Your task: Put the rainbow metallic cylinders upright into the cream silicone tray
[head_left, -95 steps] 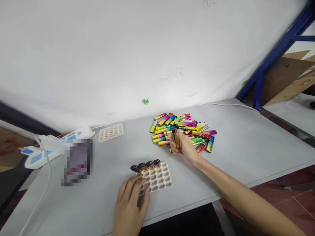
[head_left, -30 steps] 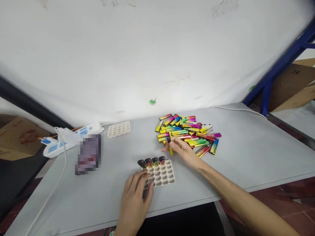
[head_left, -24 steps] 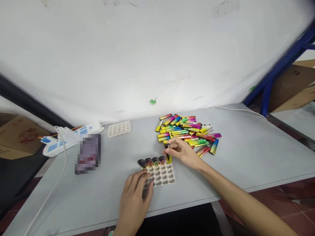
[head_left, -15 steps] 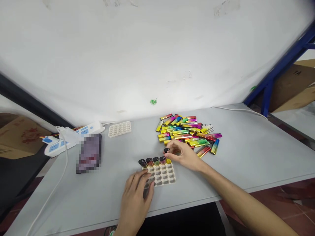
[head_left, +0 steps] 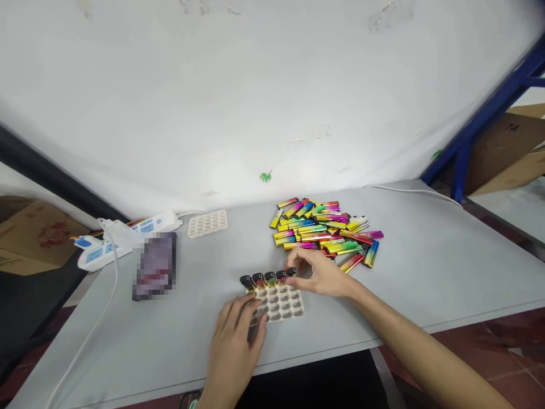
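Observation:
A pale tray (head_left: pixel 275 309) with rows of oval holes lies near the table's front edge. Several black-topped lighters (head_left: pixel 269 279) stand upright along its back row. My right hand (head_left: pixel 317 274) pinches a lighter (head_left: pixel 292 272) at the right end of that row, thumb and forefinger around its top. My left hand (head_left: pixel 236 329) rests over the tray's left side, fingers apart, holding nothing. Behind my right hand lies a heap of shiny multicoloured lighters (head_left: pixel 313 229).
A second pale tray (head_left: pixel 208 224) lies by the wall. On the left are a white power strip (head_left: pixel 128 238) with a cable and a blurred purple item (head_left: pixel 155 266). Cardboard boxes (head_left: pixel 40 234) stand beyond the table on both sides, with a blue frame (head_left: pixel 462 165) at right.
My right hand has moved down slightly, lowering its lighter into the right end of the tray's back row. My left hand has stayed in place.

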